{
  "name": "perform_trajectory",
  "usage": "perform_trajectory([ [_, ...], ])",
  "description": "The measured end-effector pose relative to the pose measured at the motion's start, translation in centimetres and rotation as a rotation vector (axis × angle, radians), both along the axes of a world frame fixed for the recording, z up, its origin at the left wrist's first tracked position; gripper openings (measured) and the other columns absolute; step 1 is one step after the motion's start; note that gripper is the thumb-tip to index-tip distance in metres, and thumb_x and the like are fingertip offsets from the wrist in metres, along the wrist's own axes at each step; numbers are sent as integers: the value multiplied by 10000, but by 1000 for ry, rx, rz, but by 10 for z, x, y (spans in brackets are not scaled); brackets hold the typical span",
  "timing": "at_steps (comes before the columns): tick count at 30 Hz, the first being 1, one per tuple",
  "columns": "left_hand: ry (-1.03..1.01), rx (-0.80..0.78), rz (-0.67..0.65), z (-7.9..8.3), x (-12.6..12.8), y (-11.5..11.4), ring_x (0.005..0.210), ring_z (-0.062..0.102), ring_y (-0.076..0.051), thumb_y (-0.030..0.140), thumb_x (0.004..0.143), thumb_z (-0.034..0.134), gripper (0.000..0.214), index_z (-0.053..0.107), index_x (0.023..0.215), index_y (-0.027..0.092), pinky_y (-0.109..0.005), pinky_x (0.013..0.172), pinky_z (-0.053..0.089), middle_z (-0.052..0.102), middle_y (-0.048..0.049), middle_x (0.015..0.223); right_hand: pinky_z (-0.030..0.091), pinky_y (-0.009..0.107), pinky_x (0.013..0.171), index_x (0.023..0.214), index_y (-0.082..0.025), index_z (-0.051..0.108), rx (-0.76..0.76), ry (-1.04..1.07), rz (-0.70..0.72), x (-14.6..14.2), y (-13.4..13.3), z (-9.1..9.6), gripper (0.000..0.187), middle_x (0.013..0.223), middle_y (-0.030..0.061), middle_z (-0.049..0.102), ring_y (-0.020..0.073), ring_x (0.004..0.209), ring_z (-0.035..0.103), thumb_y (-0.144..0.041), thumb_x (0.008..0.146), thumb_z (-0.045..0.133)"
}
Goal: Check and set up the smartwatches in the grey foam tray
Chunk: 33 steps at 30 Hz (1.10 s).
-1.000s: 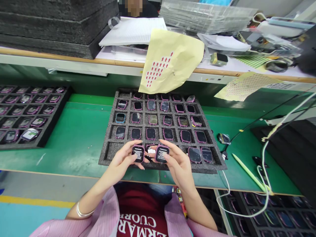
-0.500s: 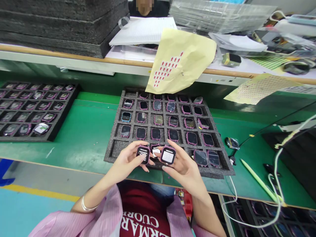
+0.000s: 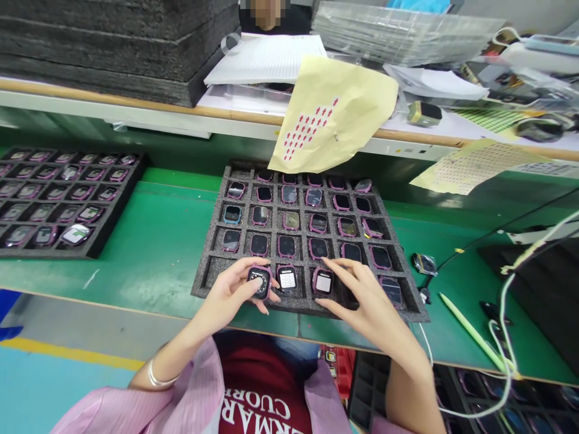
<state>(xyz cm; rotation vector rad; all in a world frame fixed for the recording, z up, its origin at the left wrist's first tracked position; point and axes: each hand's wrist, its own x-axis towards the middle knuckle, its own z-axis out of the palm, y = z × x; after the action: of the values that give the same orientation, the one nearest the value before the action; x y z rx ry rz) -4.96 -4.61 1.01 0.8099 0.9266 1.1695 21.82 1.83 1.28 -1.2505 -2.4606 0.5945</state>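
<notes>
A black foam tray [image 3: 205,283] on the green bench holds rows of pink-framed watch bodies. My left hand [image 3: 228,295] is closed on one watch body with a lit screen [image 3: 259,282], held just above the tray's front row. A second lit watch [image 3: 286,278] sits in the cell beside it. My right hand [image 3: 362,292] lies over the front row with fingers spread, its fingertips next to a third lit watch [image 3: 322,281] that rests in its cell. I see nothing gripped in that hand.
Another foam tray [image 3: 97,244] of watches lies at the left. A yellow sheet with red arrow stickers [image 3: 332,117] hangs from the shelf above. A green pen [image 3: 470,328] and white cables [image 3: 509,295] lie at the right. A person [image 3: 266,12] sits across the bench.
My right hand has lowered its watch into a front-row cell and spread its fingers. My left hand has kept its watch, moved down closer to the tray.
</notes>
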Motion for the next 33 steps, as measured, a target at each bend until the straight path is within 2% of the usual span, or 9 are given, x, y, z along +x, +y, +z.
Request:
perform_trajectory([
  [3, 8, 8, 2, -1, -3, -2, 786, 691, -219, 266, 851, 611, 354, 520, 1174, 154, -273, 570, 573, 672, -104, 933, 447, 467, 898, 1165, -194, 601, 116, -101, -106, 20, 1, 2, 347, 1100, 119, 607, 300, 1018, 555, -425, 934, 484],
  [5, 15, 10, 6, -2, -4, -2, 791, 686, -219, 260, 843, 622, 367, 524, 1182, 160, -275, 573, 570, 671, -104, 946, 467, 477, 826, 1016, -172, 651, 184, -187, -184, 28, -1, 0, 362, 982, 132, 651, 306, 908, 587, -424, 965, 395],
  [8, 27, 1, 10, -5, -4, -3, 800, 679, -218, 266, 844, 623, 376, 529, 1193, 161, -273, 572, 564, 666, -111, 976, 474, 484, 805, 1016, -151, 643, 220, -229, -276, 28, -9, -9, 393, 966, 158, 656, 323, 902, 591, -403, 981, 344],
  [14, 47, -36, -2, -6, -3, -4, 818, 674, -223, 268, 856, 612, 388, 519, 1219, 169, -287, 596, 561, 664, -110, 992, 491, 437, 791, 1180, -139, 571, 188, -22, -470, 20, -26, -18, 421, 1017, 154, 612, 301, 906, 603, -466, 956, 428],
  [18, 57, -44, 4, -7, -2, -5, 825, 670, -220, 266, 858, 610, 399, 510, 1230, 162, -282, 594, 557, 664, -113, 996, 502, 383, 712, 1033, -178, 655, 151, 185, -499, 12, -28, -18, 293, 862, 84, 607, 250, 782, 605, -423, 893, 580],
  [23, 65, -38, -14, -8, -2, -4, 822, 670, -215, 265, 863, 605, 383, 511, 1223, 173, -278, 593, 554, 666, -107, 992, 418, 479, 980, 885, -223, 683, 82, 493, -439, -2, -29, -17, 95, 1119, 91, 640, 288, 1062, 586, -308, 865, 644],
  [26, 66, -52, -5, -6, 1, -4, 810, 669, -214, 270, 851, 616, 384, 525, 1211, 172, -279, 588, 550, 671, -102, 976, 385, 484, 1033, 967, -225, 652, -57, 840, -497, -6, -28, -14, 97, 1013, 61, 709, 262, 1056, 622, -241, 872, 645],
  [29, 63, -56, 11, -5, 5, -4, 788, 669, -212, 269, 842, 623, 388, 531, 1203, 158, -274, 575, 542, 670, -103, 951, 518, 381, 811, 1043, -219, 622, -366, 1107, -489, -12, -23, -10, 158, 773, 25, 714, 206, 769, 675, -245, 887, 625],
  [33, 58, -61, -36, -5, 7, -3, 791, 667, -210, 260, 858, 605, 397, 505, 1227, 152, -273, 585, 533, 655, -103, 958, 491, 270, 655, 1161, -174, 593, -739, 1271, -345, -23, -17, -2, 261, 764, 33, 665, 146, 668, 589, -274, 923, 551],
])
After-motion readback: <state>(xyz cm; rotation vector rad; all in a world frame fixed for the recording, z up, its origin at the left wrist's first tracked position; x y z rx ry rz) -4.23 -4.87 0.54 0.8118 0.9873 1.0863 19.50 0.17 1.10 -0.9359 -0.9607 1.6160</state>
